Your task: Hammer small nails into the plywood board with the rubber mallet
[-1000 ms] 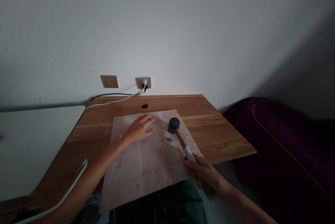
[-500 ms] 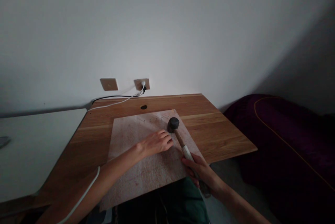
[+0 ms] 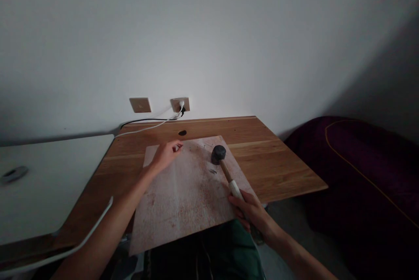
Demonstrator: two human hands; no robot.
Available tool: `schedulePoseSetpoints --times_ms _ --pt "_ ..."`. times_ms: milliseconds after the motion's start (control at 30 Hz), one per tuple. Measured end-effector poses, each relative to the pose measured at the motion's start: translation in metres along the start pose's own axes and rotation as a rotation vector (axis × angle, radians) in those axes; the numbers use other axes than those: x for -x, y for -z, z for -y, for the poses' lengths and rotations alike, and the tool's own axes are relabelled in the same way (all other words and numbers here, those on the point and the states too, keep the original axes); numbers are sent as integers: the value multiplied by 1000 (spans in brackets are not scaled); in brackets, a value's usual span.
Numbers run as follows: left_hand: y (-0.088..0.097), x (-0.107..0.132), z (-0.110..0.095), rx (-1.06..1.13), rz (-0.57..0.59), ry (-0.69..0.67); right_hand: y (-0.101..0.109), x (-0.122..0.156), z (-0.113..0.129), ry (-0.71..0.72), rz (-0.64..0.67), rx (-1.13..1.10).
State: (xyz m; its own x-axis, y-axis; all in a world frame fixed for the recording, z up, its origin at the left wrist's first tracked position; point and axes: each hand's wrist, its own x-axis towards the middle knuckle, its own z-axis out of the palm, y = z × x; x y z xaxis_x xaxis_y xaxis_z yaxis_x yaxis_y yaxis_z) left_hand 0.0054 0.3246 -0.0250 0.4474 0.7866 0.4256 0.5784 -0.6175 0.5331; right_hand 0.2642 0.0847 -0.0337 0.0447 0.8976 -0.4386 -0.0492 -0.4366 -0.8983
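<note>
My right hand (image 3: 247, 210) is wrapped round the handle of a mallet (image 3: 218, 155). The black head of the mallet is at the right part of a pale, reddish-stained board (image 3: 178, 201). Just left of the head lie a few small dark nails (image 3: 213, 171). Over the board's far left part, my left hand (image 3: 167, 154) has thumb and fingertips pinched together; whatever is between them is too small to make out. Thin nails (image 3: 204, 146) stand near the board's far edge, some hidden behind my left hand.
The board rests on a wooden table (image 3: 278, 166) against a white wall. To the left is a white panel (image 3: 49, 192) with an oval hole. Cables (image 3: 147, 130) run to a wall socket (image 3: 180, 105). A white cord (image 3: 94, 229) crosses my left forearm. A purple beanbag-like shape (image 3: 356, 175) stands at right.
My left hand has moved from beside the mallet head to the far left of the board, uncovering the small nails lying there. My right hand keeps the mallet almost in place.
</note>
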Motion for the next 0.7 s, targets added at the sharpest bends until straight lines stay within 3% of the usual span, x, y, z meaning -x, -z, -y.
schedulePoseSetpoints --times_ms 67,167,700 --pt "3 2 20 10 -20 62 0 -1 -2 1 -5 -2" --pt "2 7 32 23 -32 70 -1 0 -1 -11 -6 4" --pt "-2 11 33 50 -4 38 -3 4 4 -40 -55 35"
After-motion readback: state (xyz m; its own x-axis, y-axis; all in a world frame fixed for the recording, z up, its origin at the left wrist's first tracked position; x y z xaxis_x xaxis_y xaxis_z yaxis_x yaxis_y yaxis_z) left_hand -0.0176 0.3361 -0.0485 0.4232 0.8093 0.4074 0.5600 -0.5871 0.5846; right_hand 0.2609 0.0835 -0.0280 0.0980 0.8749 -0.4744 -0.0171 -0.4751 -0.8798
